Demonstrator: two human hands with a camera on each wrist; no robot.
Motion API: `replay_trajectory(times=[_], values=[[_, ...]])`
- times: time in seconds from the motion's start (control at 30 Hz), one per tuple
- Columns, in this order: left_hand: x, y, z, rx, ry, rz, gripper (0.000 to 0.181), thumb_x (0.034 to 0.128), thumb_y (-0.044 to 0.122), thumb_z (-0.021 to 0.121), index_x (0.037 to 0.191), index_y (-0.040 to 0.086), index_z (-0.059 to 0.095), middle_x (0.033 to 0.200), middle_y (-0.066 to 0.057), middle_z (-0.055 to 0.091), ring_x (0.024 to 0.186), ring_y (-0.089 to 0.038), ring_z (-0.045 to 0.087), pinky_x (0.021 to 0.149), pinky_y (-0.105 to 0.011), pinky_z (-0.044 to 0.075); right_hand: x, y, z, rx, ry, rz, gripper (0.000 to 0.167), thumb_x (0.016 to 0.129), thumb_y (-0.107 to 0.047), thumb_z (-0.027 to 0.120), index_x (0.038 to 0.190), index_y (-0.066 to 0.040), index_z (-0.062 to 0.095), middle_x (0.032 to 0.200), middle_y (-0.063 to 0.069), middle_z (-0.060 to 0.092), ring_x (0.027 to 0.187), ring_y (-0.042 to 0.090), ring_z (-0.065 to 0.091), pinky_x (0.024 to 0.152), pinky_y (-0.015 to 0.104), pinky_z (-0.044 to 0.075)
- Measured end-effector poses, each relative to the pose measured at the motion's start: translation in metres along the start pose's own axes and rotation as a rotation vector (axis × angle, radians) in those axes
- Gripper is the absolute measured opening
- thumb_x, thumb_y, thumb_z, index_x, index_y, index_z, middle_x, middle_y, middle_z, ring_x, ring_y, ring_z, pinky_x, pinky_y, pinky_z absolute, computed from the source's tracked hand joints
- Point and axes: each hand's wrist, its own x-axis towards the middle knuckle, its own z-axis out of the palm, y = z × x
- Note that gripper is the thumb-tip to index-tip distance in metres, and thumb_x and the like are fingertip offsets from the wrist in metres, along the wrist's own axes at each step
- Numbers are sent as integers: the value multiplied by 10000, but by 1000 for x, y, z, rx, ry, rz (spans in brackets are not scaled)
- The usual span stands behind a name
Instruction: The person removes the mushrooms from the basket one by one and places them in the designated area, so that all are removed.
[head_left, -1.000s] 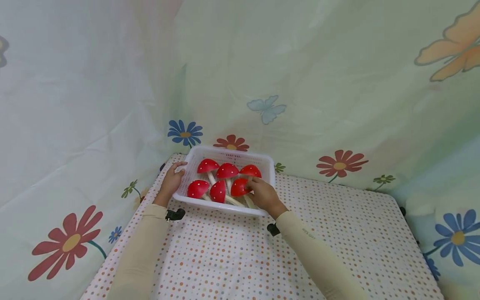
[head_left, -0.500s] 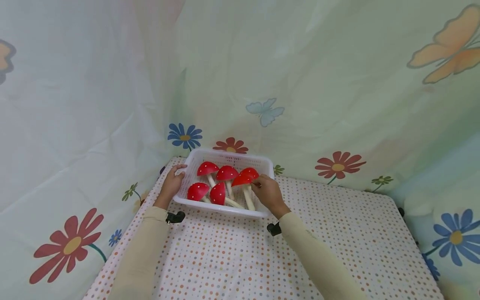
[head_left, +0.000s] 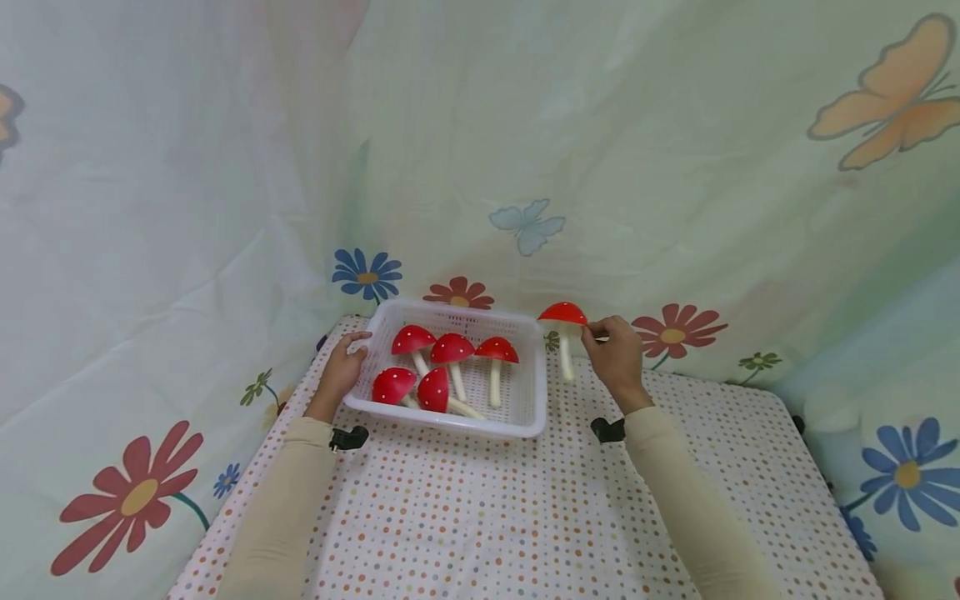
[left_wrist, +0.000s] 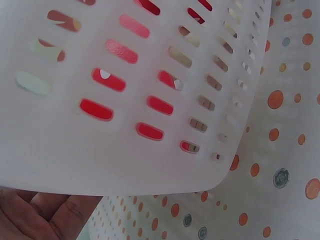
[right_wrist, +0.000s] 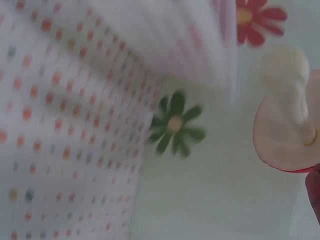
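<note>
A toy mushroom with a red, white-dotted cap and a cream stem hangs in the air just right of the basket. My right hand pinches it by the right edge of its cap. The right wrist view shows the pale underside of that mushroom and a bit of a fingertip. My left hand grips the left end of the white plastic basket. In the left wrist view, the left hand's fingers lie at the basket's rim, partly hidden. Several similar mushrooms lie inside.
A polka-dot cloth covers the table. Behind and beside it hangs a curtain printed with flowers and butterflies, close to the basket's far edge. The table's right edge runs down toward the lower right.
My right hand has picked one mushroom from the basket's front right, lifted it past another mushroom and carried it right, over the basket's edge. My left hand has stayed at the basket.
</note>
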Motion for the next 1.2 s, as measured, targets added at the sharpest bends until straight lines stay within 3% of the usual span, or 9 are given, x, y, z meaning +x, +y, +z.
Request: replay_trajectory(times=[0.1, 0.23, 0.43, 0.7, 0.97, 1.2], values=[[0, 1, -1, 4, 16, 6, 402, 1053, 299, 411, 1454, 269, 421, 1539, -127, 403, 1327, -368, 472, 1077, -579, 416, 0, 27, 1, -85, -44, 78, 139, 895, -75, 689, 899, 64, 692, 869, 202, 657, 795, 341, 675, 694, 476, 587], [1, 3, -1, -15, 13, 0, 393, 1053, 295, 415, 1445, 271, 427, 1546, -115, 395, 1331, -364, 465, 1087, -586, 401, -10, 55, 8, -180, -164, 175, 178, 921, -106, 653, 911, 67, 692, 865, 208, 658, 751, 334, 628, 668, 465, 565], [1, 1, 5, -30, -11, -13, 400, 1046, 325, 431, 1445, 305, 421, 1545, -93, 402, 1340, -358, 470, 1079, -579, 412, -36, 76, 24, -249, -284, 219, 189, 922, -123, 649, 878, 55, 695, 824, 163, 625, 696, 280, 605, 600, 402, 537], [1, -1, 2, -14, 12, -21, 398, 1040, 327, 446, 1437, 305, 436, 1539, -102, 411, 1333, -369, 474, 1076, -593, 406, -47, 68, 32, -286, -315, 229, 147, 896, -113, 681, 900, 34, 690, 847, 153, 630, 705, 264, 601, 621, 393, 547], [0, 1, 2, -13, 5, -33, 398, 1044, 326, 441, 1441, 306, 431, 1537, -104, 413, 1328, -363, 480, 1070, -580, 420, -51, 67, 19, -309, -399, 190, 216, 879, -167, 731, 1026, -17, 681, 1051, 169, 634, 865, 305, 639, 685, 420, 572], [-2, 3, -1, 3, 7, -19, 414, 1047, 321, 431, 1459, 275, 418, 1543, -126, 401, 1321, -374, 474, 1060, -589, 425, -41, 58, 1, -284, -377, 133, 234, 897, -194, 710, 1068, -37, 685, 1061, 160, 645, 859, 299, 657, 668, 431, 569]])
